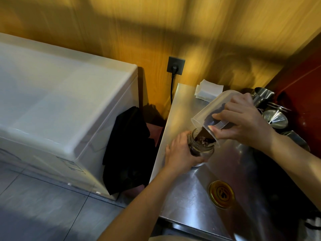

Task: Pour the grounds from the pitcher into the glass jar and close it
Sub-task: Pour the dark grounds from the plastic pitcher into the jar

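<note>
My right hand grips a clear plastic pitcher, tipped steeply mouth-down to the left. Dark grounds run from its spout into the open glass jar right below. The jar stands on the steel counter and holds a dark layer of grounds. My left hand wraps around the jar's left side. The jar's gold lid lies flat on the counter, nearer to me and apart from the jar.
Steel jugs and a funnel crowd the counter's right side by a red wall. A folded white cloth lies at the far end. A white chest freezer with dark cloth draped beside it stands to the left, across a narrow gap.
</note>
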`<state>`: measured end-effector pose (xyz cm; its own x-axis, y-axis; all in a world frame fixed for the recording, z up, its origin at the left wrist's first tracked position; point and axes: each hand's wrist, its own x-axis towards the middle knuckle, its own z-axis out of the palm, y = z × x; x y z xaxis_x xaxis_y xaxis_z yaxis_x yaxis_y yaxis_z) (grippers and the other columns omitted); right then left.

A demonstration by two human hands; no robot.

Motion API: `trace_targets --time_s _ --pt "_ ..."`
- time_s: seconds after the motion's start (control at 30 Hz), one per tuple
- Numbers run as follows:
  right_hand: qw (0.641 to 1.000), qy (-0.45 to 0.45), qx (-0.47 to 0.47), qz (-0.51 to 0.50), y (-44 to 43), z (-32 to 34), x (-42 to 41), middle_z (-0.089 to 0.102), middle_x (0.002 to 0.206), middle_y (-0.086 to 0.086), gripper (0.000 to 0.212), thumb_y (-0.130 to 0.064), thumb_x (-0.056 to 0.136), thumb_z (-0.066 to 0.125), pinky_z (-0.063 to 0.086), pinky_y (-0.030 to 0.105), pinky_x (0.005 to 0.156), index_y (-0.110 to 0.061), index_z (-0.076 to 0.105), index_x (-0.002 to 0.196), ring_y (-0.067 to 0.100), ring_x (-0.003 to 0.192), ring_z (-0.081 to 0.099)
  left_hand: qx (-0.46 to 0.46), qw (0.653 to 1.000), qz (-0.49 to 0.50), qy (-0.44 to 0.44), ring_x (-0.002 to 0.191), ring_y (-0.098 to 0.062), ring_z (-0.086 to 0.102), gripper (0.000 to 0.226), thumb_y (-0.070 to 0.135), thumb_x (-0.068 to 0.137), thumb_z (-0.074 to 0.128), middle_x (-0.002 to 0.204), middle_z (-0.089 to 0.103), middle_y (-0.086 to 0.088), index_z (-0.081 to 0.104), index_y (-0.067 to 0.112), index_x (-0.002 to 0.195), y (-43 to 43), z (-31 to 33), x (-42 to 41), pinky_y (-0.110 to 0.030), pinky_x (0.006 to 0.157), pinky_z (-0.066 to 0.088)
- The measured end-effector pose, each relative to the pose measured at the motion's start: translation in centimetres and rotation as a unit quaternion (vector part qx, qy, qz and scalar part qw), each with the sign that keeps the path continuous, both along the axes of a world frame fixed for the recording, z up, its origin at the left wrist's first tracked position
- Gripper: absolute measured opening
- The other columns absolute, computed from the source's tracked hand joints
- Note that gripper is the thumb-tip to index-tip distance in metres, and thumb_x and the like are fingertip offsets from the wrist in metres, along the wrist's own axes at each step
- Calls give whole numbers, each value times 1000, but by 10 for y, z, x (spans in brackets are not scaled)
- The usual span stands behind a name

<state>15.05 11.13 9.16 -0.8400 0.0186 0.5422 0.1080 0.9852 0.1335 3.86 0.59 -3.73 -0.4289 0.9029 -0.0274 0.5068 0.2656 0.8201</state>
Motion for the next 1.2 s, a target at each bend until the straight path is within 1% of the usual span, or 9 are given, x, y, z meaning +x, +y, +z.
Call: trace_targets --time_s 0.13,0.3,0.57,0.7,0.8,0.9,0.97,1.1,1.2 --pt "1000 -12 22 10 0 0 0 60 62 14 31 -29 77 58 26 36 72 0 65 68 28 72 48 -2 1000 2 0 124 -20 42 89 49 60 81 132 48 4 35 27 133 0 0 0 -50 105 34" --pt "1000 -10 1 5 -1 1 0 61 61 13 32 -30 77 59 27 36 69 -1 65 66 32 66 54 4 1000 4 -7 124 -20 43 89 51 60 81 131 48 4 35 28 133 -1 1 0 -51 105 34" --pt "1000 -12 -2 0 -3 1 0 60 60 14 34 -31 77 58 31 40 66 2 65 67 33 65 54 0 1000 2 -5 125 -22 42 91 51 60 81 133 47 2 35 25 134 -2 2 1 -50 106 32" --pt "1000 -15 9 0 -2 0 0 59 59 14 34 -30 77 58 37 45 64 1 64 66 33 64 53 1 1000 3 -7 124 -21 42 89 51 60 80 131 48 2 35 26 133 -2 1 1 -49 105 32" --pt "1000 -12 13 4 1 0 2 60 62 14 33 -30 76 58 30 38 69 1 65 69 31 67 53 2 1000 6 -5 123 -21 42 89 53 60 80 130 48 3 36 27 132 -2 2 2 -48 105 32" --pt "999 -10 38 16 0 -3 1 59 63 13 32 -30 79 57 21 32 74 -1 64 70 24 73 43 0 1000 7 -4 124 -22 43 89 51 59 81 130 49 2 36 27 132 -1 1 1 -49 105 33" --pt "1000 -2 23 20 -1 -3 0 57 61 12 32 -31 79 57 18 30 74 -1 64 68 22 73 40 1 1000 8 -7 123 -22 44 89 51 59 82 129 49 2 37 27 132 -1 1 1 -50 104 34" --pt "1000 -5 24 1 0 -3 2 58 61 13 33 -32 77 57 25 36 72 -1 64 70 28 70 48 -2 1000 10 1 123 -22 44 89 50 59 82 129 49 3 36 28 132 -1 -1 1 -50 103 35" --pt "1000 -17 7 1 -1 -1 3 59 63 13 33 -33 76 56 28 38 71 -1 64 71 25 74 44 -1 1000 13 -2 124 -22 43 90 51 59 82 130 48 2 36 27 133 0 -2 1 -50 103 34"
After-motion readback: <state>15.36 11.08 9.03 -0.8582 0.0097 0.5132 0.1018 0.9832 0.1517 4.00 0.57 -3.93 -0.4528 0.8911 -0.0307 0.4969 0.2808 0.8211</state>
